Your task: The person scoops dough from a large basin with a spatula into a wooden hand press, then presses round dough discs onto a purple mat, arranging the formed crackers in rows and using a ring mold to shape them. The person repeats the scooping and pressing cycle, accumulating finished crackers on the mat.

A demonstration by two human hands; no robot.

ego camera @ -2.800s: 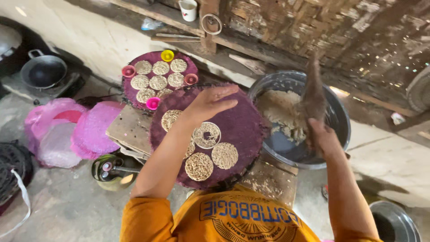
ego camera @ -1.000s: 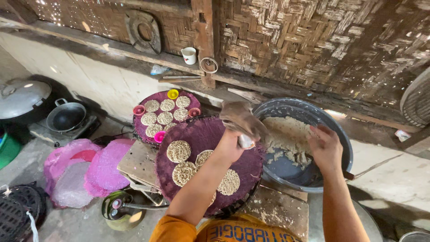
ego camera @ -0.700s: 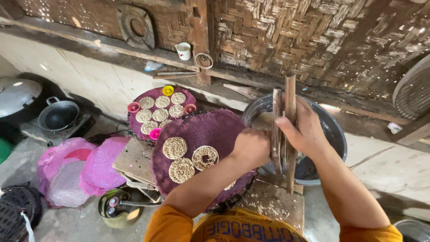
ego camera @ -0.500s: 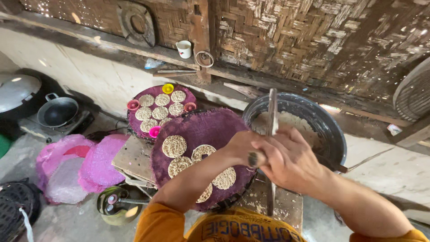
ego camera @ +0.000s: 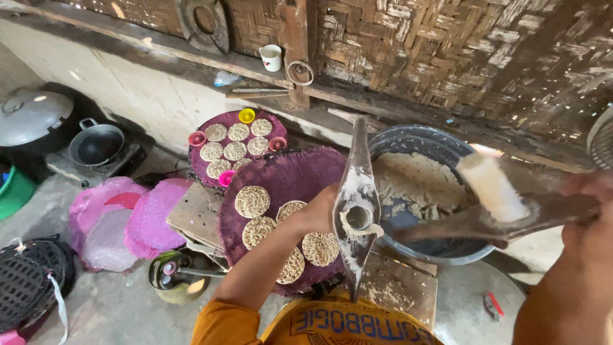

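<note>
My left hand (ego camera: 317, 214) grips the lower arm of a wooden press (ego camera: 356, 204), which stands upright and has a dough-filled hole at its middle. My right hand (ego camera: 590, 220) holds the press's upper lever (ego camera: 511, 220), swung out to the right, with its white plunger (ego camera: 490, 187) lifted clear of the hole. Both are over a large grey basin (ego camera: 408, 134) holding pale dough. Under my left arm lies a round purple mat (ego camera: 287, 172) carrying several pressed noodle discs (ego camera: 252, 201). A second purple mat (ego camera: 211, 169) behind it holds more discs.
Pink mesh mats (ego camera: 128, 217) lie on the floor at left, beside a black wok (ego camera: 96, 144), a grey pot lid (ego camera: 32, 115), a green bucket (ego camera: 13, 191) and a black basket (ego camera: 25, 284). A cup (ego camera: 272, 57) stands on the wall ledge. A floury wooden board (ego camera: 396, 287) sits below the press.
The press was held closed between both hands over the mat; now it is open, with my right hand and the lever swung far to the right over the basin.
</note>
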